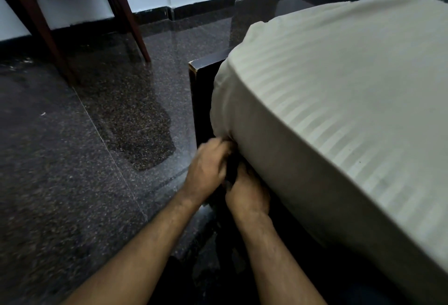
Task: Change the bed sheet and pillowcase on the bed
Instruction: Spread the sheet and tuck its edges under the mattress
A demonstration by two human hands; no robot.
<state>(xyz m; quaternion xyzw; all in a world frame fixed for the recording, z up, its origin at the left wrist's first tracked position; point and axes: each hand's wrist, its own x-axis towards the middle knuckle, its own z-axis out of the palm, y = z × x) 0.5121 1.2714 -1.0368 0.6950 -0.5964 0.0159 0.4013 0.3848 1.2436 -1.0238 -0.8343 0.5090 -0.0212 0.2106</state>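
The fingers of the left hand are curled and bunched together at the lower corner of the bed, their tips touching the gathered fold of the bed sheet; motion blur hides whether they actually pinch the cloth. The right hand sits just below and beside it, with its fingers curled inward under the edge of the mattress, their tips hidden in the dark gap, so what they hold cannot be told. The sheet is cream-white with faint woven stripes, pulled smooth across the top and down the side of the mattress, and bunched into soft folds at the rounded corner above the hands. A dark wooden bed frame stands upright against that corner, its top corner chipped pale, and both hands are touching or just beside its inner face. Left of the frame lies a dark speckled polished floor, open out to the wall. Farther back on the left stand the reddish-brown legs of a wooden chair, well apart from the bed, before a pale wall with a black baseboard.
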